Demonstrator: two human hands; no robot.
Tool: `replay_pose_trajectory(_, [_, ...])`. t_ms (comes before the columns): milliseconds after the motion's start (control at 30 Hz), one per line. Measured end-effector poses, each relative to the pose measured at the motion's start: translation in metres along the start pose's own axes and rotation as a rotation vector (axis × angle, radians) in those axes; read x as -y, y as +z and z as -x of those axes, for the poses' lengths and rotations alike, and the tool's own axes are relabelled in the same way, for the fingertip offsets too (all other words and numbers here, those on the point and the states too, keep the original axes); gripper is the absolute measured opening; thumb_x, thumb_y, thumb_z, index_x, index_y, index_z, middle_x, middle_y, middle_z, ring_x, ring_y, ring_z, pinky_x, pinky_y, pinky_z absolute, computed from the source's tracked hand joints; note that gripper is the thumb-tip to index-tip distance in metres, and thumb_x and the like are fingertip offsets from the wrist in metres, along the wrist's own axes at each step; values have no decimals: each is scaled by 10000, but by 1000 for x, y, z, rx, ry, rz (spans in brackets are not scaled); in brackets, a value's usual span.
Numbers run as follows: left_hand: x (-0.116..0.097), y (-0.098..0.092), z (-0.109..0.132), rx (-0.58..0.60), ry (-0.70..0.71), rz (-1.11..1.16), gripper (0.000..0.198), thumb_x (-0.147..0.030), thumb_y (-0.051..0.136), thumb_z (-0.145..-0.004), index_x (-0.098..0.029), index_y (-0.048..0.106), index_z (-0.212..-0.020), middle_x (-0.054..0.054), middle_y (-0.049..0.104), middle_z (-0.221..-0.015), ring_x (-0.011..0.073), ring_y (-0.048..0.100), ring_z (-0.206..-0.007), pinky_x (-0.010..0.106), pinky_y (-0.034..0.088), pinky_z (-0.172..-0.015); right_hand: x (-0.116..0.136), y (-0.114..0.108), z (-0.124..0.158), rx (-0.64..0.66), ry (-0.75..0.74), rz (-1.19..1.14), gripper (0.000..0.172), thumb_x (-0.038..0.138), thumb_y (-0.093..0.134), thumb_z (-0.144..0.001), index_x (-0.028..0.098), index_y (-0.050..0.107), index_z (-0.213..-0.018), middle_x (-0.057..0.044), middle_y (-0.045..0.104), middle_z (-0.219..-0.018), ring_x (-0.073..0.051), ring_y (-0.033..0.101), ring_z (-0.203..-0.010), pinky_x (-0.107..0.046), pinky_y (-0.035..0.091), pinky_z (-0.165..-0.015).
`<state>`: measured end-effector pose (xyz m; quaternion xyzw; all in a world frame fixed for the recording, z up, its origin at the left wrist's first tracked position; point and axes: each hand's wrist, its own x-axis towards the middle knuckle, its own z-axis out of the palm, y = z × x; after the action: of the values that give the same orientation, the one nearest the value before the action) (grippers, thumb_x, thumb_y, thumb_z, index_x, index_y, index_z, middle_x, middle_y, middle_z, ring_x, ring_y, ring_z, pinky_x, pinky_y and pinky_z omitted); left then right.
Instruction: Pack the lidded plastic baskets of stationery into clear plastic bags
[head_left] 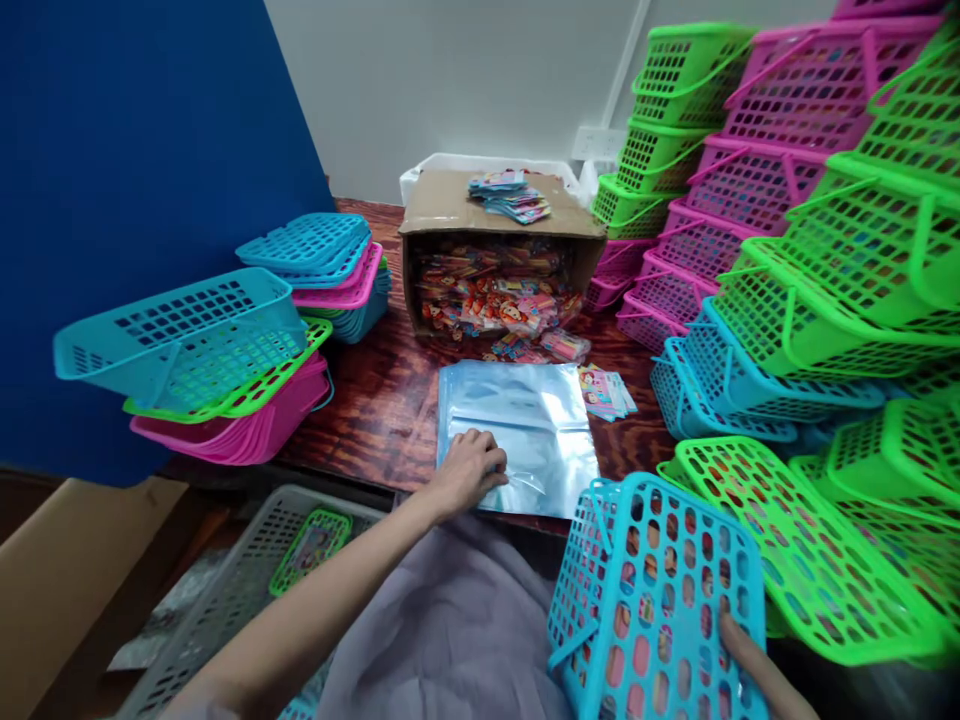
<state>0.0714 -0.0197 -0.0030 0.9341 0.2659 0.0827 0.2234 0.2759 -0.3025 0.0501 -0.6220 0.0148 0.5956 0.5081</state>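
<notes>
Toward the near left part of a stack of clear, shiny plastic bags (pixel 525 420), my left hand (pixel 472 468) has its fingers curled in and pressed together on the top bag. Low on the right, my right hand (pixel 739 645) grips a blue plastic basket (pixel 675 560) by its perforated face, partly out of frame. This basket is tilted, and colourful small items show through its holes. Several printed cards (pixel 606 392) lie beside the bags' right edge.
An open cardboard box (pixel 427 205) of small packets stands behind the bags, with more packets on top. Nested baskets (pixel 240 410) are piled at left. Tall stacks of filled green and pink baskets (pixel 795 170) crowd the right. A grey crate (pixel 247 570) sits below left.
</notes>
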Motion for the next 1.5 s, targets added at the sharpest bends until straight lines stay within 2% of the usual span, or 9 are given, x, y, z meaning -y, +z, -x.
replay_pose_trajectory(133, [3,-2,-8,15,-31,41,163,-328,590,-928,-205,692,-893,50,603,-971,226,484,-975,367,348,-881,11,12,-23,28,-6,14,793,662,693,-642,376,559,-1370,-25,653,-1285,-390,524,-1272,-586,443,-1065])
replay_pose_trajectory(333, [14,-23,-37,112,-42,158,189,-294,564,-877,-178,689,-796,23,633,-828,163,550,-796,258,390,-741,21,45,-66,98,7,-3,784,633,702,-705,264,553,-1381,-97,664,-1281,-392,557,-1246,-613,366,-1110])
replay_pose_trajectory(467, [15,-39,-57,166,-44,247,195,-304,573,-812,-161,662,-715,2,603,-707,140,522,-685,230,359,-631,13,56,-47,151,20,-29,742,508,769,-686,226,585,-1347,-124,700,-1205,-384,610,-1183,-588,424,-1070])
replay_pose_trajectory(600, [13,-47,-62,189,-66,360,227,-322,519,-799,-154,615,-682,-35,514,-600,115,450,-600,213,322,-562,12,71,-26,258,97,-178,731,430,765,-718,137,562,-1357,-156,726,-1127,-362,649,-1124,-554,431,-1062])
replay_pose_trajectory(800, [15,-46,-56,179,-72,520,191,-280,468,-764,-159,521,-626,-49,454,-590,100,397,-593,210,310,-553,14,102,-35,294,183,-303,657,402,700,-829,113,516,-1390,-146,717,-1149,-311,661,-1118,-505,439,-1071])
replay_pose_trajectory(1000, [21,-44,-54,147,-81,633,277,-410,503,-809,-160,529,-693,-40,473,-634,104,407,-619,218,326,-576,4,101,-37,249,163,-188,701,408,738,-808,127,500,-1404,-136,707,-1181,-302,646,-1143,-475,434,-1086])
replay_pose_trajectory(1233, [17,-64,-51,230,-27,721,360,-491,521,-842,-162,533,-696,-40,479,-627,102,420,-603,227,347,-585,11,108,-34,261,125,-113,766,447,757,-782,159,473,-1433,-146,678,-1238,-319,624,-1174,-486,452,-1065])
replay_pose_trajectory(1367, [10,-67,-41,126,-36,686,261,-392,537,-851,-161,553,-731,-29,502,-679,123,459,-669,241,381,-642,5,108,-40,228,87,-85,751,455,761,-768,184,497,-1417,-124,666,-1268,-329,603,-1202,-497,443,-1072])
replay_pose_trajectory(1500, [10,-57,-8,-198,-82,596,119,-279,552,-864,-173,575,-912,23,594,-950,174,538,-928,288,408,-854,-10,102,-53,80,-17,-1,622,497,733,-763,231,613,-1312,-88,688,-1237,-346,590,-1218,-509,481,-1033])
